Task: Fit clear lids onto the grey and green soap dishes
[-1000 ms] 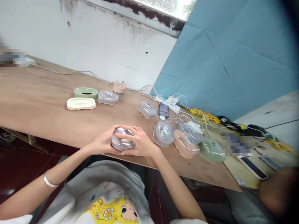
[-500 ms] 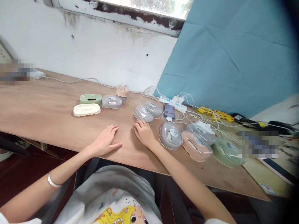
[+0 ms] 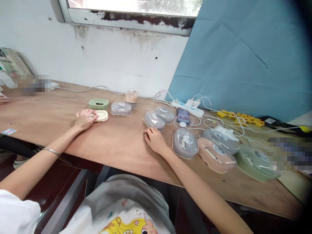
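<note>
Reaching toward frame left now, the left hand (image 3: 84,119) closes over the cream soap box (image 3: 100,115) — the grey box it held is gone — while the right hand (image 3: 154,140) rests loosely curled, empty, on the table (image 3: 117,146).

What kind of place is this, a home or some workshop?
Probably a makeshift workroom, not a home: a bare plywood table against a stained wall, many lidded plastic soap boxes laid out, and a power strip tangled with charging cables.

— What's on that wooden table (image 3: 117,146)?
— Soap boxes: a cream one (image 3: 100,115), a green one (image 3: 98,103), grey lidded ones (image 3: 121,108), a peach one (image 3: 214,158).
— And behind them?
— A white power strip (image 3: 187,108) with tangled cables (image 3: 214,122), and a phone (image 3: 183,114).
</note>
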`<move>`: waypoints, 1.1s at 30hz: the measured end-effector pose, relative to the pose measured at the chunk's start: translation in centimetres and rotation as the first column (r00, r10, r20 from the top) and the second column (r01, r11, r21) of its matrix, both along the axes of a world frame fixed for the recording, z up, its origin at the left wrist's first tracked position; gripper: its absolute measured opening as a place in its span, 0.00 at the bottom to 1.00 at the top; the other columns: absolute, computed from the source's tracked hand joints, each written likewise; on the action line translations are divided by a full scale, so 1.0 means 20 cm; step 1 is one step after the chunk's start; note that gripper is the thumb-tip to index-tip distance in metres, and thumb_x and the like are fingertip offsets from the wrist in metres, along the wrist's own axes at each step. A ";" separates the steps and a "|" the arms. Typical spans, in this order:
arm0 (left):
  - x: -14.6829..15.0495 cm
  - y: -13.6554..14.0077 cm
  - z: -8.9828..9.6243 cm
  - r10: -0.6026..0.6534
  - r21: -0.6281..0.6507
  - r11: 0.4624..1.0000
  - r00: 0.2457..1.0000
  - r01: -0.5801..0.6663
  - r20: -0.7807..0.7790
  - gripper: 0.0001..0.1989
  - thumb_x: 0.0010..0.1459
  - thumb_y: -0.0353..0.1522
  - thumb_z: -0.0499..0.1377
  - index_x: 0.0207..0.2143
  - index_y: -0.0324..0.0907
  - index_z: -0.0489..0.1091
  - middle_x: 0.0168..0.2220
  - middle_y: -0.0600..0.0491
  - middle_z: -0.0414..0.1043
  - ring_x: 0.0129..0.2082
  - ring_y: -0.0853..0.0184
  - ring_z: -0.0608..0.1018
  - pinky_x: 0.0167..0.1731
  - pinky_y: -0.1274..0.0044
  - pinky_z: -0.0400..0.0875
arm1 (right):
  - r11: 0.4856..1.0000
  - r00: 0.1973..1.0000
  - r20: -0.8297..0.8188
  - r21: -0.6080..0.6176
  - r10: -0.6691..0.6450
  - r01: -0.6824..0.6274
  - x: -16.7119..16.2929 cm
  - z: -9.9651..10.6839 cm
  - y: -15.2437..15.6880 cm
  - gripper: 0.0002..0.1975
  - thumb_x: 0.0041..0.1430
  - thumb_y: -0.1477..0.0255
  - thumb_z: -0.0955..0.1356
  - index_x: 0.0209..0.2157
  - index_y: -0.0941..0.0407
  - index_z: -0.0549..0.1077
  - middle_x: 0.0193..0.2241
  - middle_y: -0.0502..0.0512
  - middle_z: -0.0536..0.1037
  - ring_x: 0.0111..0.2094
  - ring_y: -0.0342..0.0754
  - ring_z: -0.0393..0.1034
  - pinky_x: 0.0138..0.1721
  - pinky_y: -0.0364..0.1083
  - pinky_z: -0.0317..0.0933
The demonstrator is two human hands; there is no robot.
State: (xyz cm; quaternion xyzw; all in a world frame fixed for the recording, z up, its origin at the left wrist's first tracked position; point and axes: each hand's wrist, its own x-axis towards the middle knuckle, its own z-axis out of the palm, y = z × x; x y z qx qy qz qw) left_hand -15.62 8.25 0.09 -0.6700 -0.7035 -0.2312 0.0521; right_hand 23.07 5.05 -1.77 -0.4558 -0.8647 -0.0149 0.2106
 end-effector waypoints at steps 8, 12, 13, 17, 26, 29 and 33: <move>-0.09 0.23 0.00 0.064 0.006 0.998 0.997 -0.063 -0.032 0.33 0.53 0.37 0.51 0.62 0.45 0.53 0.64 0.47 0.54 0.64 0.50 0.53 0.57 0.55 0.46 | 1.000 1.000 0.005 0.016 0.007 -0.007 0.00 0.00 0.00 0.09 0.61 0.76 0.61 0.40 0.59 0.71 0.41 0.61 0.73 0.43 0.54 0.65 0.45 0.51 0.60; -0.11 0.29 -0.01 0.083 -0.043 0.995 0.996 -0.085 -0.038 0.31 0.53 0.37 0.51 0.60 0.44 0.58 0.58 0.43 0.63 0.59 0.48 0.60 0.55 0.56 0.51 | 1.000 1.000 0.014 0.019 0.007 -0.007 0.01 0.00 0.00 0.09 0.62 0.76 0.61 0.40 0.59 0.71 0.41 0.61 0.73 0.43 0.54 0.65 0.45 0.50 0.60; -0.11 0.29 -0.01 0.102 -0.040 0.994 0.994 -0.103 -0.042 0.30 0.53 0.38 0.52 0.59 0.43 0.61 0.56 0.41 0.64 0.58 0.47 0.61 0.54 0.56 0.52 | 1.000 1.000 0.016 0.018 0.006 -0.006 0.00 0.00 0.00 0.09 0.62 0.76 0.61 0.40 0.59 0.71 0.41 0.61 0.73 0.43 0.54 0.65 0.45 0.50 0.60; -0.10 0.27 -0.01 0.183 -0.014 0.983 0.982 -0.184 -0.050 0.24 0.52 0.40 0.54 0.51 0.40 0.68 0.53 0.39 0.64 0.56 0.45 0.62 0.53 0.57 0.53 | 1.000 1.000 0.020 0.014 0.002 -0.002 0.00 0.00 0.00 0.09 0.62 0.76 0.61 0.40 0.59 0.71 0.42 0.62 0.73 0.43 0.54 0.65 0.45 0.51 0.60; -0.05 0.20 0.01 0.167 -0.075 0.981 0.979 -0.176 -0.113 0.14 0.62 0.36 0.56 0.47 0.38 0.68 0.50 0.47 0.67 0.50 0.57 0.70 0.50 0.60 0.64 | 1.000 1.000 0.025 0.005 0.011 -0.011 0.01 0.00 0.00 0.10 0.62 0.75 0.60 0.41 0.58 0.70 0.42 0.62 0.73 0.44 0.55 0.65 0.45 0.52 0.60; -0.04 0.20 0.01 0.181 -0.108 0.975 0.976 -0.194 -0.120 0.16 0.63 0.36 0.57 0.51 0.38 0.65 0.51 0.46 0.67 0.47 0.60 0.73 0.45 0.63 0.70 | 1.000 0.999 0.029 0.003 0.013 -0.013 0.01 0.00 0.00 0.10 0.62 0.75 0.60 0.41 0.58 0.70 0.43 0.62 0.72 0.44 0.55 0.64 0.45 0.52 0.60; -0.03 0.19 0.02 0.201 -0.112 0.971 0.974 -0.212 -0.103 0.15 0.62 0.36 0.55 0.49 0.39 0.67 0.50 0.45 0.69 0.50 0.56 0.72 0.50 0.58 0.63 | 1.000 0.999 0.033 0.001 0.014 -0.014 0.01 0.00 0.00 0.10 0.63 0.75 0.59 0.41 0.58 0.70 0.43 0.63 0.72 0.44 0.55 0.64 0.46 0.52 0.59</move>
